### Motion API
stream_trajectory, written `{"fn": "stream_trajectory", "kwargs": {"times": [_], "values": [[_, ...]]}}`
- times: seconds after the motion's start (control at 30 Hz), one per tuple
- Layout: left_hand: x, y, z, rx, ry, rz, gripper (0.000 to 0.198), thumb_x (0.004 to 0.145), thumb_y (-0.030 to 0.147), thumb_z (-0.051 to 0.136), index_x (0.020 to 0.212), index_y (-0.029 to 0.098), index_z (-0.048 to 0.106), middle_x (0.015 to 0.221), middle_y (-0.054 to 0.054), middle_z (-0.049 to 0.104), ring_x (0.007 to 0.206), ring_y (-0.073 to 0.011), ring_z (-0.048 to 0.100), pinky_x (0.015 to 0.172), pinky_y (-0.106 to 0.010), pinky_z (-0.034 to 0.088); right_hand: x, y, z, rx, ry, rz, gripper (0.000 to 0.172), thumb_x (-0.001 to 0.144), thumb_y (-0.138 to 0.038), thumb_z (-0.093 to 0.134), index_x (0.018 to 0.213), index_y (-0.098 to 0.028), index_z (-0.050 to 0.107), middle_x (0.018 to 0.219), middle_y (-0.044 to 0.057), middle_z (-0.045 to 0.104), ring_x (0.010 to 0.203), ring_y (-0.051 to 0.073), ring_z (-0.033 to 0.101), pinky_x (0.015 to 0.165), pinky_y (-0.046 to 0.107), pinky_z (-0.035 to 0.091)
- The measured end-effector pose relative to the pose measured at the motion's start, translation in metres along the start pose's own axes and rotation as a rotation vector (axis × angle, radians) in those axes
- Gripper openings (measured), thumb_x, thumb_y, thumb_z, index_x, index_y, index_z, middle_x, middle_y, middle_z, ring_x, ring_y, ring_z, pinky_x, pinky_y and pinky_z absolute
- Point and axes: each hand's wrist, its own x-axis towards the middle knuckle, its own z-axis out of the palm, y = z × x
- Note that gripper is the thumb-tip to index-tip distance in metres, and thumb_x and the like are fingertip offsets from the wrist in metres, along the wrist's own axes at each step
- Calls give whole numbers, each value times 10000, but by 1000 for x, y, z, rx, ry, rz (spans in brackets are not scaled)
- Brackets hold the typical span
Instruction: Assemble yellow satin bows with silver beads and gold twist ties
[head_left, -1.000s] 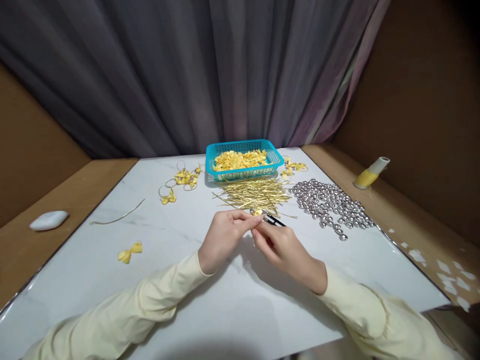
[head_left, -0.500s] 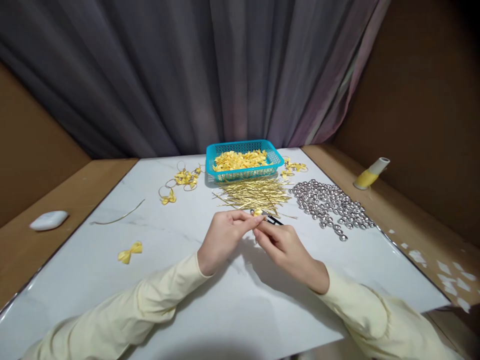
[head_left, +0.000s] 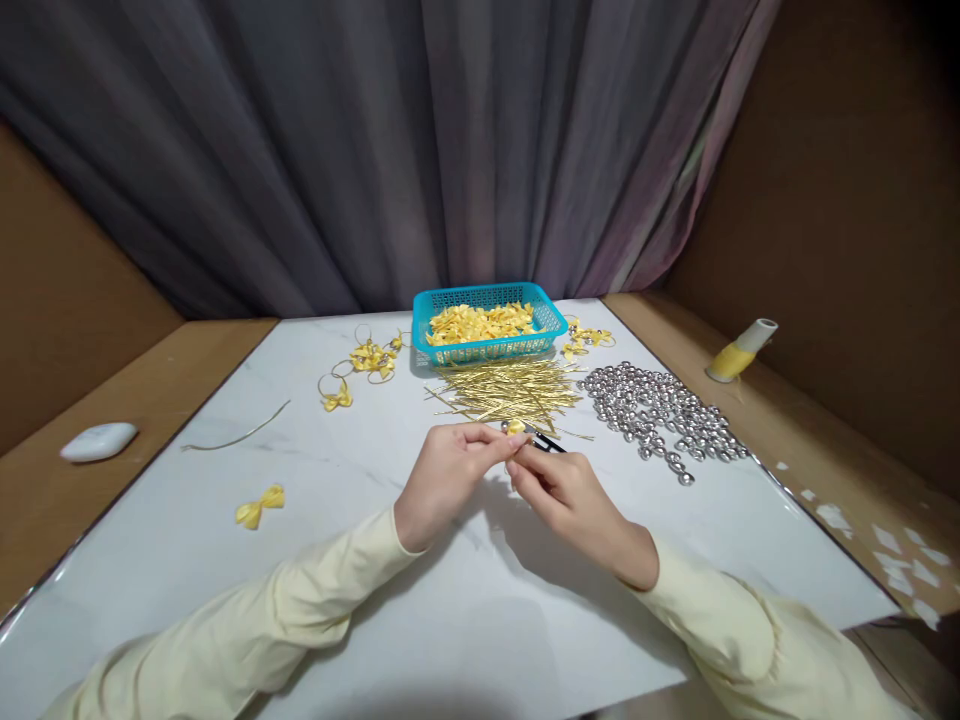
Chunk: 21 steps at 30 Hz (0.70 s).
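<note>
Both hands meet over the middle of the white table (head_left: 465, 620). My left hand (head_left: 448, 475) pinches a small yellow ribbon bow (head_left: 516, 427) with a silver piece on it between thumb and fingertips. My right hand (head_left: 570, 495) is closed on a thin black tool (head_left: 550, 442), whose tip touches the bow. Just beyond the hands lies a heap of gold wire pieces (head_left: 510, 388).
A teal basket (head_left: 486, 322) of yellow ribbon bits stands at the back. Silver bells (head_left: 660, 412) spread to the right. Finished bows with rings (head_left: 365, 360), a loose bow (head_left: 259, 505) and a gold wire (head_left: 236, 435) lie left. A white case (head_left: 98, 441) and a yellow spool (head_left: 740, 350) sit on the wood.
My right hand has shifted slightly left and closer to the bow, with the black tool showing less. The left hand keeps its pinch.
</note>
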Motion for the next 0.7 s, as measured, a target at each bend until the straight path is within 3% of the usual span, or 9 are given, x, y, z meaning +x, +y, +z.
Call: {"fn": "stream_trajectory", "kwargs": {"times": [0.2, 0.33, 0.4, 0.53, 0.7], "values": [[1, -1, 0, 58, -18, 13, 236, 684, 367, 676, 672, 132, 691, 673, -31, 686, 667, -158, 605, 642, -234, 454, 1, 2, 0, -21, -22, -12, 242, 878, -195, 375, 655, -173, 467, 504, -46, 412, 440, 78, 361, 454, 214, 265], [0, 3, -3, 123, 8, 52, 245, 690, 379, 652, 661, 138, 686, 673, -33, 686, 642, -154, 594, 600, -233, 435, 4, 3, -16, -31, -74, -46, 264, 885, -246, 415, 643, -171, 492, 503, -43, 446, 431, 74, 376, 448, 208, 287], [0, 6, -5, 160, 3, 61, 242, 698, 373, 633, 634, 146, 684, 675, -36, 689, 627, -146, 585, 582, -230, 419, 7, 4, -27, -21, -21, -20, 235, 881, -294, 450, 697, -166, 519, 585, -16, 526, 477, 78, 435, 461, 200, 330], [-4, 10, -4, 177, -137, -42, 223, 698, 355, 620, 638, 155, 697, 671, -42, 697, 543, -117, 553, 504, -213, 372, 10, 7, -38, -34, 35, -50, 150, 888, -298, 451, 879, -169, 527, 806, 42, 584, 660, 114, 534, 534, 214, 410], [-6, 11, 0, 184, -203, -98, 196, 700, 316, 617, 614, 160, 697, 618, -20, 679, 463, -87, 495, 416, -190, 292, 9, 11, -36, -81, -20, -210, 76, 877, -182, 448, 896, -186, 522, 813, 39, 569, 710, 132, 534, 630, 256, 440]]}}
